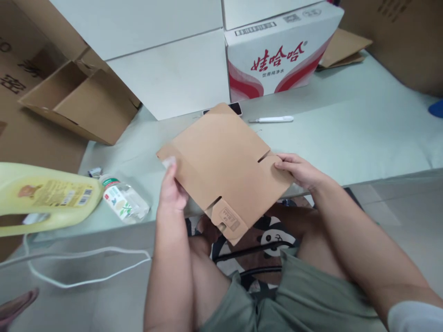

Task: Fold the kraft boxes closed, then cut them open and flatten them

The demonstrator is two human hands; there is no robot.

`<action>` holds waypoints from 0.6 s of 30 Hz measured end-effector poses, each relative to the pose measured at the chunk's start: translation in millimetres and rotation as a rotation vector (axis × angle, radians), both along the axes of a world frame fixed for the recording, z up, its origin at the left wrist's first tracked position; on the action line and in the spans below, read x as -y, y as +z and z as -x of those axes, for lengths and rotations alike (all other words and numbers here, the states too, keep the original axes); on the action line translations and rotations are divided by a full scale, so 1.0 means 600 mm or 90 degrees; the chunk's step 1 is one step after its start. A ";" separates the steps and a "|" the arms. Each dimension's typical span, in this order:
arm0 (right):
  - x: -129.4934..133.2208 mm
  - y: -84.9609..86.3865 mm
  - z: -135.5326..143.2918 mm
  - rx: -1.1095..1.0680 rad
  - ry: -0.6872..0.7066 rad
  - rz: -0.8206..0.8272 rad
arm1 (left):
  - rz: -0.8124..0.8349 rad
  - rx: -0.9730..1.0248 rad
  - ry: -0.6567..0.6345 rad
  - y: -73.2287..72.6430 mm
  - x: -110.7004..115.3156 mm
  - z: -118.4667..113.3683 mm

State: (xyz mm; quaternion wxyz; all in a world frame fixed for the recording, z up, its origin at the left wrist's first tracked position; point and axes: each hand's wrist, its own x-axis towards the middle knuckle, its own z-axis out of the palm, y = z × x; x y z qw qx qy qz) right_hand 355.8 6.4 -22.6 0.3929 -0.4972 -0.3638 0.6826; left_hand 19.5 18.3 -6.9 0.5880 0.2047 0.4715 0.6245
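A flat piece of brown cardboard (221,157), cut with slots and a small printed flap at its near edge, is held tilted above my lap and the bench's front edge. My left hand (173,189) grips its left edge, thumb on top and the other fingers partly hidden beneath. On the right edge, my right hand (297,169) pinches the board between thumb and fingers. Just beyond the board lies a thin white-handled knife or similar tool (275,119). A dark-screened device (236,109) is partly covered by the cardboard.
White boxes (187,74) and a red-and-white carton (277,60) line the back of the pale green bench (367,129). An open cardboard box (93,101) stands left. A clear bottle (126,200) and a large yellow jug (51,198) lie at the left; a white cable (104,251) hangs below.
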 end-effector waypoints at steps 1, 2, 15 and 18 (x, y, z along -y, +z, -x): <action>0.002 0.001 0.000 -0.013 -0.030 -0.019 | 0.009 -0.012 0.003 -0.005 -0.001 0.001; 0.004 0.003 0.001 -0.040 -0.061 -0.042 | 0.013 -0.017 0.012 -0.010 -0.003 0.002; 0.094 0.032 0.026 -0.001 -0.223 -0.140 | 0.026 0.110 -0.022 0.020 0.005 -0.003; 0.145 0.048 -0.063 0.111 -0.385 -0.157 | 0.034 0.115 -0.012 0.030 0.010 0.003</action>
